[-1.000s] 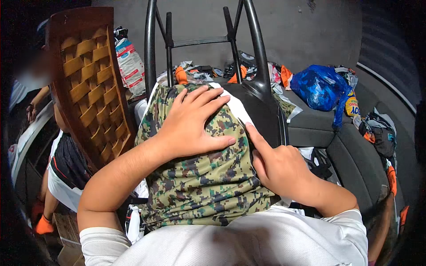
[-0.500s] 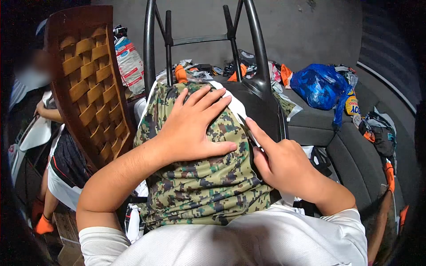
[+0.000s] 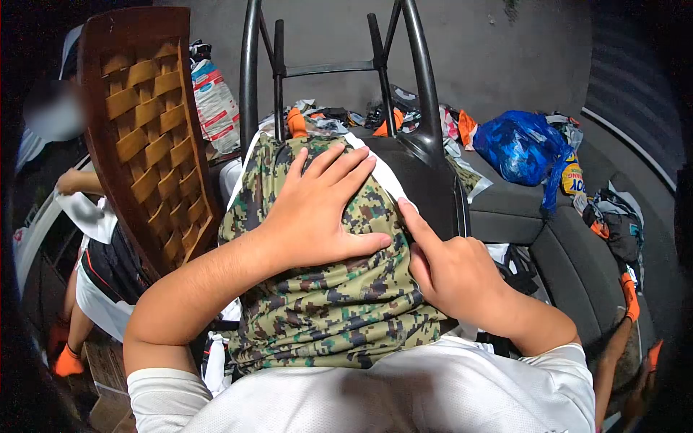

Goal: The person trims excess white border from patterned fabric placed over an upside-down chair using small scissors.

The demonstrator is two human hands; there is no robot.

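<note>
Camouflage fabric (image 3: 339,303) with a white border (image 3: 386,177) lies over a black chair seat (image 3: 426,162) and reaches to my lap. My left hand (image 3: 317,206) rests flat on its upper part, fingers spread and thumb pointing right. At the fabric's right edge is my right hand (image 3: 462,274), its index finger stretched along the white border and touching it. The other fingers of that hand curl underneath, and what they hold, if anything, is hidden.
A wooden chair back with woven slats (image 3: 148,144) stands at left, beside another person's arm (image 3: 83,182). Behind are a blue plastic bag (image 3: 516,148), a white-and-red pack (image 3: 215,105) and fabric scraps. Grey cushioned seating (image 3: 577,252) is at right, with another person's leg (image 3: 613,361).
My right hand has shifted slightly along the white border; a thin dark tip seen ahead of its index finger no longer shows. My left hand stays flat. The person at left has moved their arm.
</note>
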